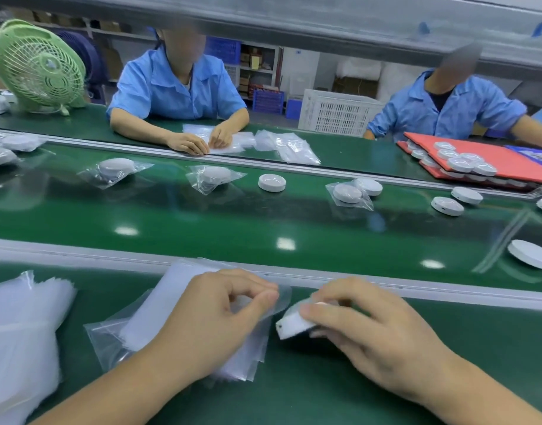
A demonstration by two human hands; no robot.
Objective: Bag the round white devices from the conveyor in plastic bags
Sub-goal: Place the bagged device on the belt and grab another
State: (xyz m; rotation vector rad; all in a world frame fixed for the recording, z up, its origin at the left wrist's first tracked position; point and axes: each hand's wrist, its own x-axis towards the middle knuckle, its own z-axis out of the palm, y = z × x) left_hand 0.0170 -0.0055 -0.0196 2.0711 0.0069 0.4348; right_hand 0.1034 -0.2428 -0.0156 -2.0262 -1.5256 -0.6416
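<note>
Round white device sits tilted on edge in the right hand, whose thumb and curled fingers clamp round its rim. It is just above the green worktop, near the far edge and about midway along it. Its leading side is at the mouth of a plastic bag. The left hand pinches that bag's top film between thumb and forefinger and lifts it off the stack of bags lying under the palm.

The step in hand looks like sliding the device into the opened bag. To do it well, the left hand should hold only one layer of film, so the mouth gapes rather than two bags rising together. Whether the mouth is fully open cannot be told, as the film is blurred. The right hand should lead with the device's thin edge, keep it low and flat, and push toward the bag's closed end while the left hand holds back against the push. The thin film could crumple or slip from the pinch.

More unbagged devices wait on the conveyor past the far edge, one near its right end.
</note>
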